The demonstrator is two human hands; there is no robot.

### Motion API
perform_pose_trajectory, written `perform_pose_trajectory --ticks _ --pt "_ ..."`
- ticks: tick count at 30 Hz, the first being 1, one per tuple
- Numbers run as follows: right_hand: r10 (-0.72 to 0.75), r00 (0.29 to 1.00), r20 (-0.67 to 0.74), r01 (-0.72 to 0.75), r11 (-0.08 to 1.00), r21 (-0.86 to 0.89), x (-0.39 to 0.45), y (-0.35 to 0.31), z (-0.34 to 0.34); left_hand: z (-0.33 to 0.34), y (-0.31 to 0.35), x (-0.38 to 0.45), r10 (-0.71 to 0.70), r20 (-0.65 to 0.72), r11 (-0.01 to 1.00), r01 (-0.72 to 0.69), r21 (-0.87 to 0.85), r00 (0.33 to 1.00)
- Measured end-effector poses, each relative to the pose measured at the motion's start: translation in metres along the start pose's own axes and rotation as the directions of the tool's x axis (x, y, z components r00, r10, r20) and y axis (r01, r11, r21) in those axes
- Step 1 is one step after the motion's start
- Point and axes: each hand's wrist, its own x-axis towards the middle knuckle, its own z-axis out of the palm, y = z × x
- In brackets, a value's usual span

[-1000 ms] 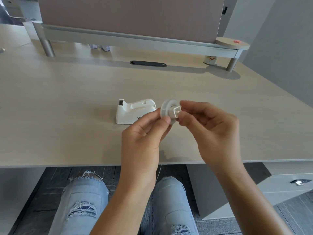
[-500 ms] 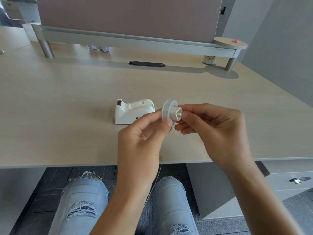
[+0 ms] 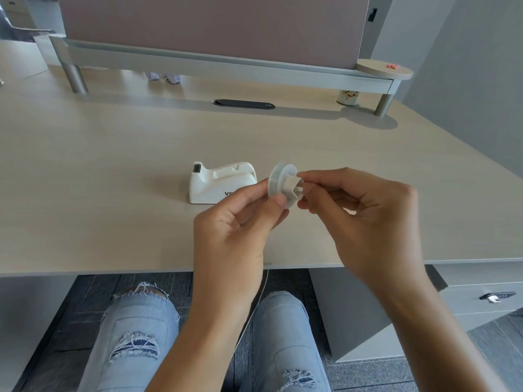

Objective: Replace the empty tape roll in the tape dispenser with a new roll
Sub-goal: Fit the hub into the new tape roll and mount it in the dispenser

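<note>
A white tape dispenser point(image 3: 219, 182) stands on the light wooden desk point(image 3: 113, 171), its roll cradle empty. Just to its right and above the desk I hold a clear tape roll point(image 3: 278, 176) with a white ribbed hub point(image 3: 295, 189) sticking out of its centre toward the right. My left hand point(image 3: 237, 222) pinches the roll's rim between thumb and forefinger. My right hand point(image 3: 365, 213) pinches the hub's outer end with its fingertips. The roll's far side is hidden by the fingers.
A raised monitor shelf point(image 3: 226, 63) with a pink panel runs along the desk's back. A black cable slot point(image 3: 243, 103) lies beneath it, and a small white jar point(image 3: 347, 97) stands by the right leg. A drawer unit point(image 3: 481, 295) sits below right.
Both hands with the roll and hub shifted slightly down and right; the hub now protrudes further from the roll's centre. The dispenser has not moved.
</note>
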Motion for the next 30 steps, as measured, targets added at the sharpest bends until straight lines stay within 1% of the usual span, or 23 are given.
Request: perform_pose_trajectory --ticks 5,12,18,25,30 --pt "-0.166 0.986 0.016 0.167 0.976 -0.139 0.000 0.005 0.000 -0.001 0.000 0.001 -0.018 0.003 1.000 0.018 0.025 1.000" --pt "-0.274 0.959 0.075 0.284 0.938 -0.200 0.000 0.016 0.003 -0.007 0.000 0.001 -0.055 -0.007 0.997 0.055 0.049 0.998" --pt "-0.395 0.913 0.099 0.406 0.873 -0.269 -0.001 0.022 0.006 -0.012 0.002 0.003 -0.108 -0.020 0.992 0.109 0.065 0.994" --pt "-0.420 0.898 0.133 0.440 0.862 -0.252 0.000 0.027 0.009 -0.015 0.001 0.006 -0.161 0.004 0.987 0.161 0.023 0.987" --pt "-0.417 0.889 0.192 0.451 0.870 -0.200 0.005 0.029 0.008 -0.018 0.001 0.009 -0.147 0.032 0.987 0.145 0.068 0.989"
